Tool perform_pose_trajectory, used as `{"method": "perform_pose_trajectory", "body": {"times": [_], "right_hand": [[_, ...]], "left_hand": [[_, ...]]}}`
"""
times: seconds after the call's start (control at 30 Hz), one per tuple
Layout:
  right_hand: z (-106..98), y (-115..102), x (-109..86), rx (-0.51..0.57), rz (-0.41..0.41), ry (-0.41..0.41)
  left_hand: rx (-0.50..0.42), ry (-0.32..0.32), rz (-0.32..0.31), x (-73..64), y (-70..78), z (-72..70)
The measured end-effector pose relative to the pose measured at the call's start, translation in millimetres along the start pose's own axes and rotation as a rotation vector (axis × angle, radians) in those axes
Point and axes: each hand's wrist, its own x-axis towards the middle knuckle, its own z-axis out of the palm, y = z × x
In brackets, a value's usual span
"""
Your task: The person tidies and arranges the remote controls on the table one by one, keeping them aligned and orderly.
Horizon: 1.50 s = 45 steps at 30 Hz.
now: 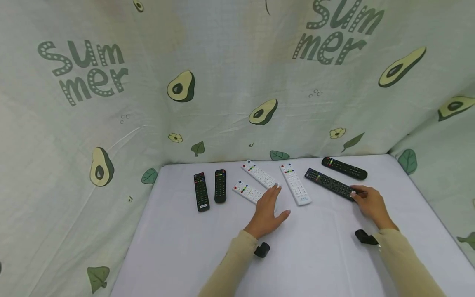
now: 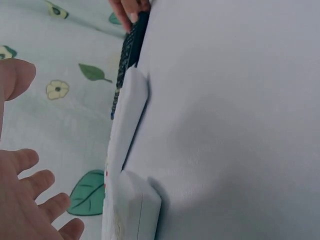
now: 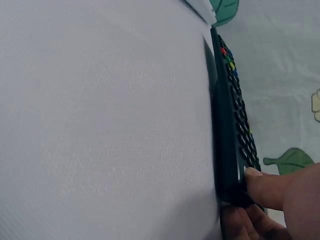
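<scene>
My right hand (image 1: 372,206) pinches the near end of a black remote control (image 1: 330,183), thumb on the button side and fingers at the end and underneath, as the right wrist view shows. Behind it lies another black remote (image 1: 344,168). My left hand (image 1: 265,212) has its fingers spread and holds nothing. It hovers by the near ends of two slanted white remotes, the farther one (image 1: 259,175) and the nearer one (image 1: 248,192), whose lower end it partly hides. A third white remote (image 1: 295,185) lies between the hands.
Two black remotes, the outer one (image 1: 201,192) and the inner one (image 1: 220,185), lie at the left of the white-covered table (image 1: 178,247). A printed avocado cloth (image 1: 219,82) hangs along the back and sides. A black wrist mount (image 1: 262,250) sits at the left cuff.
</scene>
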Motion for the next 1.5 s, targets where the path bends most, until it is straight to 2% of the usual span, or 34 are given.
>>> {"method": "perform_pose_trajectory", "body": {"times": [0.17,0.4,0.6,0.77,0.97,1.27,1.5], "right_hand": [[-2.3,1.3,-1.2,-0.002,0.015,-0.012],[-7.1,0.8,-8.3,-0.002,0.001,-0.019],[-11.0,3.5,-15.5,-0.012,-0.020,-0.022],[-12.9,8.0,-19.3,-0.024,-0.007,-0.040],[-17.4,12.7,-22.9,-0.045,0.000,-0.066],[-22.5,20.4,-34.1,-0.050,-0.036,-0.037],[-27.9,22.1,-42.2,-0.052,0.015,-0.072]], "left_hand": [[-0.027,-0.029,0.002,7.7,13.7,6.8],[-0.111,-0.052,-0.012,17.8,23.4,19.0],[-0.196,-0.075,-0.051,23.5,32.0,29.6],[-0.252,-0.101,-0.069,25.3,39.2,37.8],[-0.276,-0.139,-0.066,26.8,44.2,47.4],[-0.367,-0.172,-0.106,25.7,52.2,57.8],[-0.356,-0.190,-0.122,25.5,54.4,65.0]]}}
